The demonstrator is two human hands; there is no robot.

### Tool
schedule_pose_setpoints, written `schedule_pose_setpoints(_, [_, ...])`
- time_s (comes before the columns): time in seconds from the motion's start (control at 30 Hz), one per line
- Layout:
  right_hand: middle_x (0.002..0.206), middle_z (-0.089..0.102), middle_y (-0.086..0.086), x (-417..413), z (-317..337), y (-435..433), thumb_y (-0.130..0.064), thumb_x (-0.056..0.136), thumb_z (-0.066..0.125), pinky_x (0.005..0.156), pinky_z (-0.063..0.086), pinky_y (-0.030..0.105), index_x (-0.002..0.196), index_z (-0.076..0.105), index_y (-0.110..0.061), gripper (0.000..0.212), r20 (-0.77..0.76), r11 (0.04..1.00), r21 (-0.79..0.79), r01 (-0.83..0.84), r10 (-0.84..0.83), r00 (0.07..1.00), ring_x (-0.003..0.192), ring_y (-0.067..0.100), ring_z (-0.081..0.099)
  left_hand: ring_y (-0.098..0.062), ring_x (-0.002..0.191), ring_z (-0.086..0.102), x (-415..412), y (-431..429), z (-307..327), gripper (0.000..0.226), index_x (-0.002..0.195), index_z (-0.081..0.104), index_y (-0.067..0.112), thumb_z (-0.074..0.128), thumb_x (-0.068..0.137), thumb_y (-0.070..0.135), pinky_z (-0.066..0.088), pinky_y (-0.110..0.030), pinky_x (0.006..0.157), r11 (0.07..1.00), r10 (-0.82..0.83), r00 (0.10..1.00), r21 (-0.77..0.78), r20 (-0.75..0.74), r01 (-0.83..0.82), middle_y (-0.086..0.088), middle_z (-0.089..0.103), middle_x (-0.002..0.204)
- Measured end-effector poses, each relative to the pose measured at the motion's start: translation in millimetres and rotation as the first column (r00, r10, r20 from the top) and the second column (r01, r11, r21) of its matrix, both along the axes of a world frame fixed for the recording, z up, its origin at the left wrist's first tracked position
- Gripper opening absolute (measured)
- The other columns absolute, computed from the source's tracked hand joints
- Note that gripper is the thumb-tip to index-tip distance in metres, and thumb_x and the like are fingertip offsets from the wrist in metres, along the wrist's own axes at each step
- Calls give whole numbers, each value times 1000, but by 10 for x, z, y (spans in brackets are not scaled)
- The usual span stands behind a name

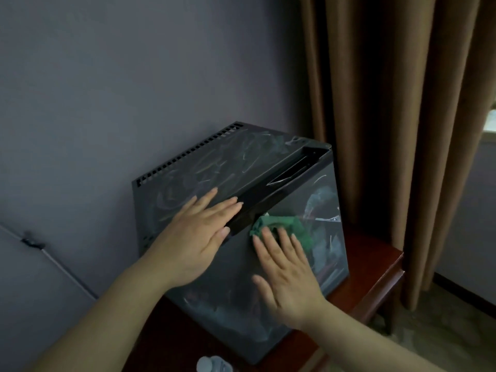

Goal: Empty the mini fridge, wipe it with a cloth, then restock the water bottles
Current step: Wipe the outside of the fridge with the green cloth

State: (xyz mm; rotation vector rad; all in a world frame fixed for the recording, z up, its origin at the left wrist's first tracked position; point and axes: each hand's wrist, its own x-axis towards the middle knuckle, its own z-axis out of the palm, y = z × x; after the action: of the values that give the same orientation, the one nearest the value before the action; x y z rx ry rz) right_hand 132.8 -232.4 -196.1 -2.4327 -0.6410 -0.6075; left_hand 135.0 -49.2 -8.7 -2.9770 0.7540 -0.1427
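Two pale plastic water bottles peek in at the bottom edge. Beyond them, the right hand lies flat with straight fingers, pinning the crumpled green cloth under its fingertips. The left hand, also flat, rests atop the boxy black glass-fronted mini fridge, whose smeared door stretches rightward from the cloth.

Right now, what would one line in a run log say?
stage: wiping | left hand: flat on black mini fridge top | right hand: pressing green cloth on front door
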Motion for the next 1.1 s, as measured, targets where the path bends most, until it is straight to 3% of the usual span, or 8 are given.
schedule_pose_setpoints(0.23, [166, -14, -8, 402, 136, -441, -59, 103, 16, 124, -6, 41, 157, -15, -35, 67, -112, 981, 124, 150, -137, 984, 154, 21, -15, 1, 152, -11, -15, -1, 10, 51, 154, 14, 50, 13, 103, 50, 0, -38, 127, 998, 68, 997, -9, -32, -69, 29, 11, 162])
schedule_pose_setpoints(0.4, [169, -2, -4, 195, -49, -332, -56, 104, 25, 122, 9, 53, 161, 5, -26, 68, 30, 995, -74, -63, 66, 997, 156, 30, 0, 0, 152, -14, 16, -214, 27, 56, 158, 12, 43, 12, 102, 50, -3, -37, 126, 995, 91, 996, 48, -5, -91, 27, 9, 164])
schedule_pose_setpoints(0.47, [168, 4, -4, 264, -83, -427, -57, 104, 24, 120, 13, 55, 161, 4, -29, 67, 33, 995, -102, -23, 26, 999, 155, 31, 1, 0, 151, -16, 73, -386, 30, 55, 159, 8, 40, 15, 105, 46, -8, -32, 124, 993, 103, 995, 65, 8, -103, 26, 5, 164])
schedule_pose_setpoints(0.67, [166, -13, -9, 575, 139, -775, -59, 101, 20, 124, -8, 41, 157, -12, -35, 69, -154, 969, 143, 200, -178, 972, 154, 20, -19, -5, 152, -16, 345, -783, 27, 58, 160, 3, 35, 26, 108, 41, -10, -32, 124, 991, 92, 996, 98, 19, -94, 22, 0, 166])
schedule_pose_setpoints(0.8, [168, 5, -1, 394, -130, -714, -57, 103, 23, 121, 8, 52, 161, 1, -28, 68, -40, 1000, -29, 5, -7, 999, 156, 29, -3, -7, 153, -14, 434, -921, -29, 65, 161, 0, 35, 33, 106, 45, -7, -34, 125, 989, 89, 995, 114, 35, -93, 19, -2, 167])
schedule_pose_setpoints(0.87, [167, 12, -1, 482, -203, -842, -58, 103, 22, 120, 11, 53, 161, 1, -31, 67, -39, 997, -74, 26, -29, 999, 155, 32, 2, -7, 153, -15, 438, -920, -46, 68, 160, -1, 35, 37, 105, 46, -7, -33, 125, 988, 93, 995, 119, 45, -98, 19, -3, 166])
schedule_pose_setpoints(1.0, [165, -12, -8, 865, 86, -1141, -60, 100, 20, 124, -7, 43, 156, -14, -35, 70, -111, 980, 74, 187, -178, 978, 154, 24, -16, -6, 152, -16, 445, -894, -62, 69, 160, 1, 36, 39, 104, 47, -6, -34, 125, 989, 97, 994, 109, 55, -102, 21, -3, 166])
schedule_pose_setpoints(1.1, [164, -18, -9, 906, 229, -1175, -60, 99, 24, 124, -8, 42, 157, -11, -31, 73, -128, 973, 143, 183, -165, 978, 153, 21, -21, -6, 153, -16, 444, -897, -64, 70, 160, 1, 36, 39, 103, 48, -5, -34, 125, 989, 100, 993, 103, 63, -107, 21, -2, 166])
